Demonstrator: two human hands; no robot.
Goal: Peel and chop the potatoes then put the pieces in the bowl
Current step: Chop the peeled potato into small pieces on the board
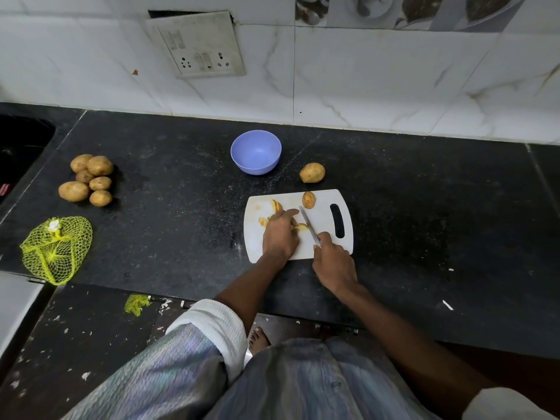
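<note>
Yellow-fleshed potato pieces, cut with brown skin on some edges, lie on the white plastic chopping board near the middle of the black stone counter. The left hand presses down on the pieces nearest the blade, fingers bent over them, forefinger stretched toward the steel kitchen knife. The right hand is wrapped round the knife's handle, blade angled away across the board with its tip close to that forefinger. More slices sit at the board's left, and a brown half potato rests at its far edge. Just beyond the board lies a whole unpeeled potato; to its left stands the round lilac plastic bowl, with nothing visible inside. Well to the left is a heap of six brown potatoes, and nearer, a crumpled yellow net bag. The main risk, as I judge it, is the extended forefinger: the next stroke could nick it if the small, slick piece slides under the hand. Skin visible on the pieces also suggests peeling may be getting skipped.
</note>
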